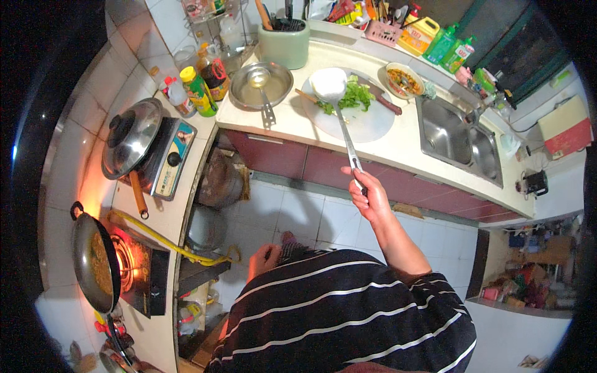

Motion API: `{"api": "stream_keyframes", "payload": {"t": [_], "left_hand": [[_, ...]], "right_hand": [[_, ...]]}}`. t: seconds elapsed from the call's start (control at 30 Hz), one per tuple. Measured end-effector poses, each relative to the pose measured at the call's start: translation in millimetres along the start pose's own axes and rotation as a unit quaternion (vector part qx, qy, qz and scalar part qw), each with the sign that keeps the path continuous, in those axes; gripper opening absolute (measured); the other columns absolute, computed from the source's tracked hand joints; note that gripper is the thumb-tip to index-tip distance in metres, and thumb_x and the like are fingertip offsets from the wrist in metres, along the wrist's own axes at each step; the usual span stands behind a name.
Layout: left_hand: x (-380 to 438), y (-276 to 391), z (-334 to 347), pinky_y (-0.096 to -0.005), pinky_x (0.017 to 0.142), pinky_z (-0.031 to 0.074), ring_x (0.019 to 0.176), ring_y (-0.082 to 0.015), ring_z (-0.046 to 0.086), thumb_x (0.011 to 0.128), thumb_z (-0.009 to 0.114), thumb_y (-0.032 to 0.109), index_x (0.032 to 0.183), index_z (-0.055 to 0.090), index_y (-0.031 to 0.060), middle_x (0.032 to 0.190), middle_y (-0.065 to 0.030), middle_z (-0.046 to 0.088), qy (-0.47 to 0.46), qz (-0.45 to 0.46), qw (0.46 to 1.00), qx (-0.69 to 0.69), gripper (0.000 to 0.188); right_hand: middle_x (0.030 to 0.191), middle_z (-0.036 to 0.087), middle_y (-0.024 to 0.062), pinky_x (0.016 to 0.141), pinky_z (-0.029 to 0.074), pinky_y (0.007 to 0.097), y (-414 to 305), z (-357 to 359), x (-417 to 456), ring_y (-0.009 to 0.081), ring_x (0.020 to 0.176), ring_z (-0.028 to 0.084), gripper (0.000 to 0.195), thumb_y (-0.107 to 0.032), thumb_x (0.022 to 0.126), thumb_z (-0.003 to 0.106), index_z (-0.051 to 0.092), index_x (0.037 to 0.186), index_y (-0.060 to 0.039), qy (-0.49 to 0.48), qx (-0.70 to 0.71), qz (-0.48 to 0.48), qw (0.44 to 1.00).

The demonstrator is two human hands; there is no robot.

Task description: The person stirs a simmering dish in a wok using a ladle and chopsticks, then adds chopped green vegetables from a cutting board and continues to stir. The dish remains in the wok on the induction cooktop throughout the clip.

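My right hand grips the handle of a long metal spatula, whose broad, bright blade reaches over a round cutting board. Chopped green leaves and a knife with a brown handle lie on that board. My left hand hangs low beside my body, its fingers curled; whether it holds anything cannot be told. A black wok with food in it sits over a lit gas burner at the left.
A lidded pan stands on a portable stove. Beside the sauce bottles is a metal bowl with a ladle. Right of the board are a bowl of food and a double sink. A yellow hose crosses the left counter's edge.
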State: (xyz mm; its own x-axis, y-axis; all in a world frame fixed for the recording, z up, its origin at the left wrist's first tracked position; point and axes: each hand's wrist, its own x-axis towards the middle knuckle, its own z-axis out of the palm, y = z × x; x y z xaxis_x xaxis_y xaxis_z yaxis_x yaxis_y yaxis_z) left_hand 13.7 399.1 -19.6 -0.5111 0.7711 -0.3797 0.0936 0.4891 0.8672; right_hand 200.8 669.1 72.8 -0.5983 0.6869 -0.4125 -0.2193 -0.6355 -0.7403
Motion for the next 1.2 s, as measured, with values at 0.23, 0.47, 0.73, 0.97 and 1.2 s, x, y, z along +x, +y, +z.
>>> {"api": "stream_keyframes", "payload": {"t": [0.23,0.47,0.73,0.97,1.2], "left_hand": [[57,45,-3,-0.0303,0.066,0.046,0.069,-0.0128,0.055,0.093,0.060,0.029,0.093,0.062,0.0025,0.073,-0.0082,0.061,-0.015,0.038,0.999,0.033,0.027],[67,30,9,-0.0282,0.065,0.046,0.069,-0.0115,0.056,0.094,0.058,0.025,0.092,0.062,0.0016,0.073,-0.0051,0.062,0.090,-0.028,0.993,-0.074,0.023],[68,52,79,-0.0265,0.063,0.044,0.068,-0.0103,0.053,0.094,0.060,0.023,0.086,0.063,0.0010,0.070,-0.0020,0.059,0.241,-0.092,0.952,-0.166,0.024],[76,52,113,-0.0288,0.060,0.046,0.066,-0.0112,0.054,0.094,0.061,0.022,0.089,0.063,0.0019,0.071,-0.0040,0.061,0.294,-0.027,0.948,-0.115,0.021],[69,53,128,-0.0296,0.062,0.049,0.068,-0.0127,0.058,0.095,0.059,0.023,0.093,0.063,0.0016,0.075,-0.0058,0.064,0.330,0.000,0.938,-0.104,0.022]], "right_hand": [[0.061,0.046,-0.0022,0.036,0.023,0.0209,-42,28,71,0.0043,0.044,0.033,0.031,-0.022,0.099,0.048,0.056,0.116,0.0017,0.030,-0.184,-0.011,0.982],[0.062,0.049,-0.0002,0.036,0.026,0.0222,-57,35,196,0.0062,0.043,0.036,0.022,-0.016,0.096,0.047,0.054,0.109,0.0006,-0.039,-0.238,0.048,0.969],[0.072,0.055,0.0041,0.047,0.037,0.0197,-67,71,275,0.0089,0.055,0.045,0.022,-0.011,0.091,0.052,0.058,0.109,0.0007,-0.155,-0.047,0.271,0.949],[0.083,0.061,0.0072,0.054,0.042,0.0221,-34,35,321,0.0131,0.065,0.052,0.031,-0.026,0.092,0.057,0.064,0.114,-0.0046,-0.190,-0.106,0.279,0.935],[0.076,0.060,0.0044,0.052,0.041,0.0226,-47,18,290,0.0129,0.060,0.051,0.036,-0.040,0.095,0.054,0.060,0.110,-0.0087,-0.153,-0.134,0.254,0.946]]}}
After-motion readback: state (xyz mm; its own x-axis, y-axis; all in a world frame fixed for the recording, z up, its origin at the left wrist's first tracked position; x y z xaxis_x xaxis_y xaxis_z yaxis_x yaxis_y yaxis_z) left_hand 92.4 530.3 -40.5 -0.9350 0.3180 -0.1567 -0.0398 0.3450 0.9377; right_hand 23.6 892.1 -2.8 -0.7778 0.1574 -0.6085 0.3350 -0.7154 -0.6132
